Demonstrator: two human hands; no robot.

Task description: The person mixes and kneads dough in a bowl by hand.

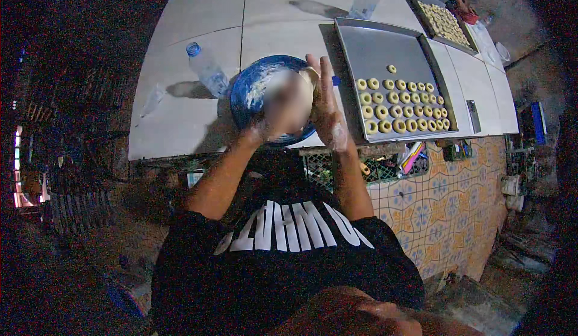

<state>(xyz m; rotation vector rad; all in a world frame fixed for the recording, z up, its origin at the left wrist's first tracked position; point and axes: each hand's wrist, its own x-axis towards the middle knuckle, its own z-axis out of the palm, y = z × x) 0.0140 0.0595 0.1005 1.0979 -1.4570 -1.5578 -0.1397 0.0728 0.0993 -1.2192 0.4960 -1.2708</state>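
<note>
- Working at the blue bowl [240,107], the person has both hands close together.
- The right hand [327,112] is open, with its long fingers straight up by the bowl's right side.
- The left hand [260,130] is over the bowl's near side. A blur hides its fingers, so I can't tell if it grips anything.
- Soft white dough [257,89] sticks to the inside of the bowl. The blur hides how much is left.
- Done so far: lots of little dough rings [395,111] lie in rows in the near part of the big tray [376,44], right of the bowl. One ring sits alone farther up.
- Left to do, I think: the tray's far part is bare, so it looks about half done.
- Another tray [442,26] farther off looks full of rings.
</note>
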